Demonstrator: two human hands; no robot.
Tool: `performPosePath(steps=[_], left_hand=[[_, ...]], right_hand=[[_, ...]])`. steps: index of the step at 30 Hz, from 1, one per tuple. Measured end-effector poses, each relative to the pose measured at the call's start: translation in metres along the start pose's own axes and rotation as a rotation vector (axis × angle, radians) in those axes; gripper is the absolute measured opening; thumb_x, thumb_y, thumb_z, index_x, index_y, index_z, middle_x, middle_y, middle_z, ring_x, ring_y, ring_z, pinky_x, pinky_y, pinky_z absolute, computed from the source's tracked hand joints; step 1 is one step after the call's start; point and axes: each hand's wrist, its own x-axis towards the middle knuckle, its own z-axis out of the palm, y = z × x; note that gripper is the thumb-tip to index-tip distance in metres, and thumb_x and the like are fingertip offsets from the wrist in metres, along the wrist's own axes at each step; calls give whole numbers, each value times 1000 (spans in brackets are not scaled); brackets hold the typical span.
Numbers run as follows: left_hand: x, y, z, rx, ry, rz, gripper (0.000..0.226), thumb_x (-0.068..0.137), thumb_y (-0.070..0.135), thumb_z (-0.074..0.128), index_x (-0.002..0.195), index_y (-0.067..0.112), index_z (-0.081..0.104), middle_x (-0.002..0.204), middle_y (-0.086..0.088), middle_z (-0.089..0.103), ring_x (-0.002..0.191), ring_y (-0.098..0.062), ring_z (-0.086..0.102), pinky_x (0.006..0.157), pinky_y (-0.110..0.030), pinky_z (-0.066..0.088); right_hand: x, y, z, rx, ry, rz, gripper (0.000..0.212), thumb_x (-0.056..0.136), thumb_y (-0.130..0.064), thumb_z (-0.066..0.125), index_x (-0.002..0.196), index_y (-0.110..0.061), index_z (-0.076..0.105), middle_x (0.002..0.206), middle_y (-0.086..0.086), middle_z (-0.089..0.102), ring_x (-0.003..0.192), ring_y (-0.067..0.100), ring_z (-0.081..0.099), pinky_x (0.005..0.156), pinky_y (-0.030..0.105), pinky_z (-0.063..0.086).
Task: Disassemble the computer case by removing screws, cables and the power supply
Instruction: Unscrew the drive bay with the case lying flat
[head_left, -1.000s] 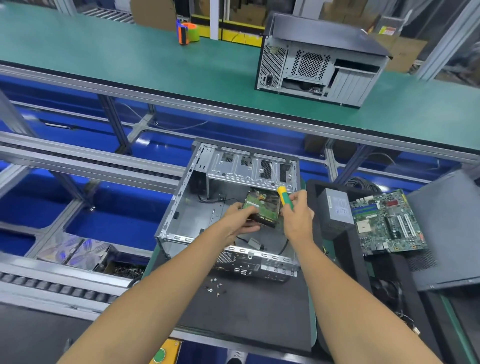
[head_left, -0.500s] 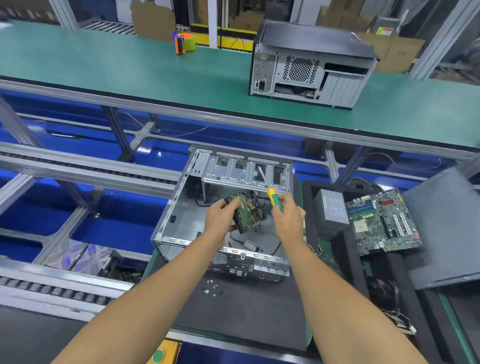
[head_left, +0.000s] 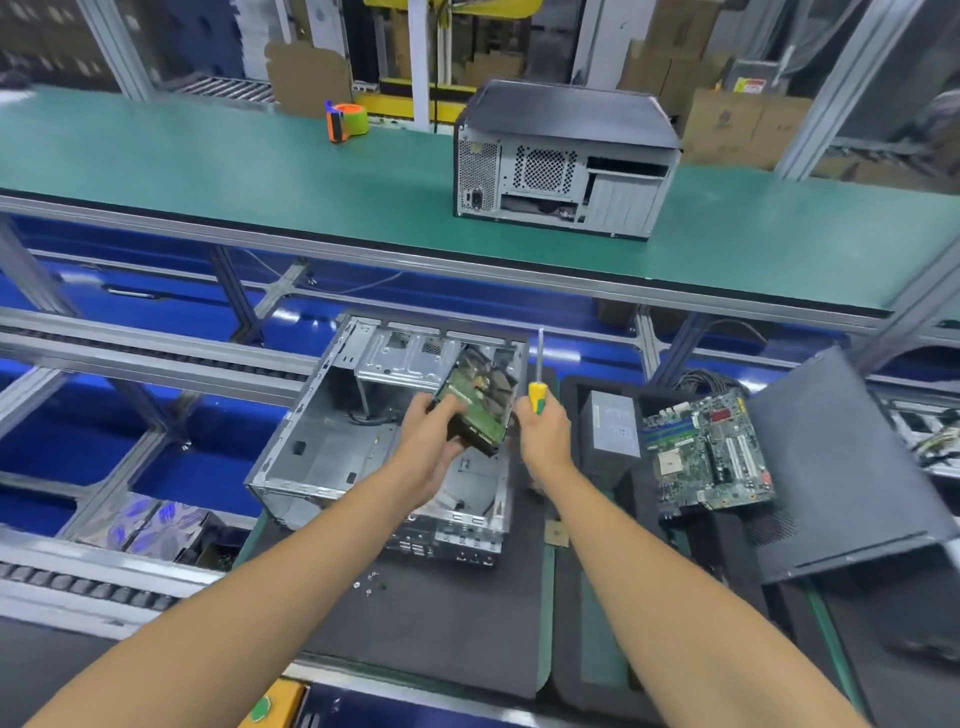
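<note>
No brand or label is readable; the sticker on the grey power supply (head_left: 613, 422) right of centre and the red-and-white sign (head_left: 752, 84) at upper right are too blurred. The left hand (head_left: 434, 434) curls its fingers around a hard drive (head_left: 480, 408), circuit board facing up. Half a second ago the drive sat lower, inside the chassis; now it is raised and tilted above the open computer case (head_left: 332, 447) at centre frame. The right hand (head_left: 545, 434) grips a screwdriver (head_left: 537, 382) by its yellow-green handle, shaft now pointing straight up rather than hidden. The case holds only a few loose cables. Small screws (head_left: 370, 582) lie on the dark mat (head_left: 441, 634) below it. A motherboard (head_left: 709, 449) lies right of the power supply. A closed case (head_left: 561, 156) stands on the green bench (head_left: 208, 171) above.
</note>
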Motion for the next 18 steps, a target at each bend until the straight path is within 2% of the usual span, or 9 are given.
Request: performPosePath(steps=[3,5,8,11,13,15,16,18], left_hand=[[-5,-10,36,85,-33,-13,23,88,-7,61,93,10,47,87,-12,60,78,-20,62,69,-33,57],[-10,-25,59,194,-66,-3,36,74,-6,69,97,10,46,91,-16,59,80,-25,59,72,-38,52],[-20,-53,92,425,-128,39,53,56,7,75,93,16,38,89,-14,49,80,-23,48,72,-41,41],[-28,-89,118,691,-231,129,57,60,11,79,91,20,32,88,-9,40,74,-18,40,64,-35,39],[-33,-116,135,758,-308,149,57,66,5,78,89,24,29,89,-7,38,68,-13,38,55,-25,38],[-38,-143,151,796,-357,159,58,72,0,76,88,29,28,93,-6,39,66,-7,43,52,-17,38],[-41,-155,160,821,-377,160,59,74,0,76,89,32,28,97,-5,39,69,-5,46,52,-14,39],[-47,-179,176,900,-405,151,59,75,6,79,97,30,31,104,-5,36,87,-12,48,55,-18,42]], right_hand=[[21,-2,-42,-16,-64,102,25,97,-28,58,87,-6,62,64,-1,47,57,14,44,57,33,34],[29,0,-70,-14,-117,140,18,94,-27,60,85,-12,62,72,3,51,63,20,47,60,33,36],[28,8,-109,52,-175,199,18,90,-29,63,73,-22,64,82,4,61,77,22,57,65,35,48],[20,24,-147,60,-201,213,15,77,-37,66,67,-27,68,81,-1,65,79,20,60,63,33,52],[17,43,-172,39,-200,200,18,83,-30,67,67,-24,66,76,-2,63,76,18,57,69,33,47],[14,64,-196,32,-198,212,15,84,-26,68,77,-15,61,76,4,57,75,20,53,76,36,43],[11,71,-209,42,-202,235,19,81,-31,68,82,-14,59,78,7,56,76,21,53,77,38,42],[3,85,-233,70,-211,311,32,69,-43,67,86,-16,61,83,9,61,80,24,57,77,42,45]])
